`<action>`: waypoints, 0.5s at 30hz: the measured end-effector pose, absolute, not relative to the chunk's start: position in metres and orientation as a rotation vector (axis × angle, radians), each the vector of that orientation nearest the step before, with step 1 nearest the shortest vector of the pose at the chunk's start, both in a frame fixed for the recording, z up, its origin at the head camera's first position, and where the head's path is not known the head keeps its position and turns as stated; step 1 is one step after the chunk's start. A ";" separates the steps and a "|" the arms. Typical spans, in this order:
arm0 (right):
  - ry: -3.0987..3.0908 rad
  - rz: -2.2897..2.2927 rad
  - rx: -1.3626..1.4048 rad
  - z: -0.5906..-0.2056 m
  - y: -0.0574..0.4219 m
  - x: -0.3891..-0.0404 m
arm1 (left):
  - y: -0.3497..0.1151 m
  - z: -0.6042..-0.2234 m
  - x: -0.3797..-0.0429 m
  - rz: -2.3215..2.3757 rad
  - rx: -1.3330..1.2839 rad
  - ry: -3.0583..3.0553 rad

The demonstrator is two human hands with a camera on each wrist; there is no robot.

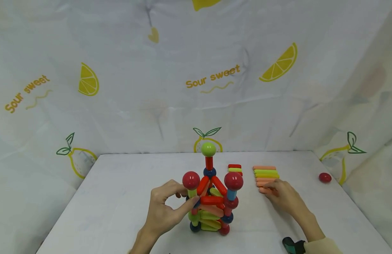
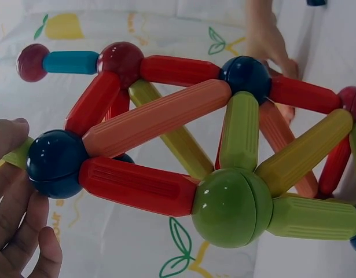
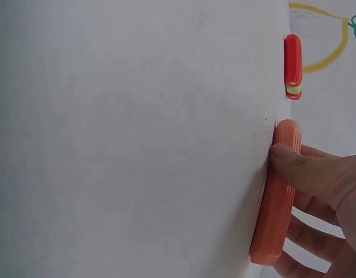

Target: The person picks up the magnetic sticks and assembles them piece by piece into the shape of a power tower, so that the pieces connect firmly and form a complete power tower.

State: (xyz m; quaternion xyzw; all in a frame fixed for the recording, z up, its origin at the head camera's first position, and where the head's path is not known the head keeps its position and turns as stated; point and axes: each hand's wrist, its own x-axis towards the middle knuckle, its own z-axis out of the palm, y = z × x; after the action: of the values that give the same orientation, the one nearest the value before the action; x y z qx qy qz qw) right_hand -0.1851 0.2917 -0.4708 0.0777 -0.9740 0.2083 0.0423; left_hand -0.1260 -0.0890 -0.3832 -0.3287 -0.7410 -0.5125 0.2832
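Observation:
A tower of magnetic rods and balls (image 1: 211, 200) stands upright on the white table, with a green ball (image 1: 209, 149) on top and red balls on two near corners. My left hand (image 1: 165, 208) grips its upper left corner, thumb and fingers about a dark blue ball (image 2: 57, 164) and the short green rod (image 2: 18, 153) beside it. To the right, my right hand (image 1: 286, 197) pinches an orange magnetic rod (image 3: 275, 202) at the near end of a row of rods. The thumb (image 3: 299, 165) lies on that rod; the other fingers are partly behind it.
Long orange and yellow rods (image 1: 266, 172) lie side by side right of the tower. Behind it are short red and yellow-green rods (image 1: 235, 170). A loose red ball (image 1: 325, 177) sits near the right table edge. A lemon-print cloth (image 1: 145, 116) hangs behind the table.

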 end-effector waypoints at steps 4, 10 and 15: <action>-3.010 0.619 0.221 -0.469 0.291 -0.183 | -0.089 -0.383 -0.126 -1.376 -0.883 -1.983; -2.954 0.623 0.255 -0.451 0.283 -0.177 | -0.089 -0.383 -0.126 -1.373 -0.878 -1.991; -2.791 0.615 0.356 -0.416 0.270 -0.170 | -0.089 -0.383 -0.126 -1.375 -0.875 -1.989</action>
State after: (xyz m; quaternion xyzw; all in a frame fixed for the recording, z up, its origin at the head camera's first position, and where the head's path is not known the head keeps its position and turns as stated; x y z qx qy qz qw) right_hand -0.1702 0.2695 -0.4164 0.1226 -0.9608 0.2116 0.1303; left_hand -0.1256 -0.0891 -0.3828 -0.3264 -0.7425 -0.5130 0.2812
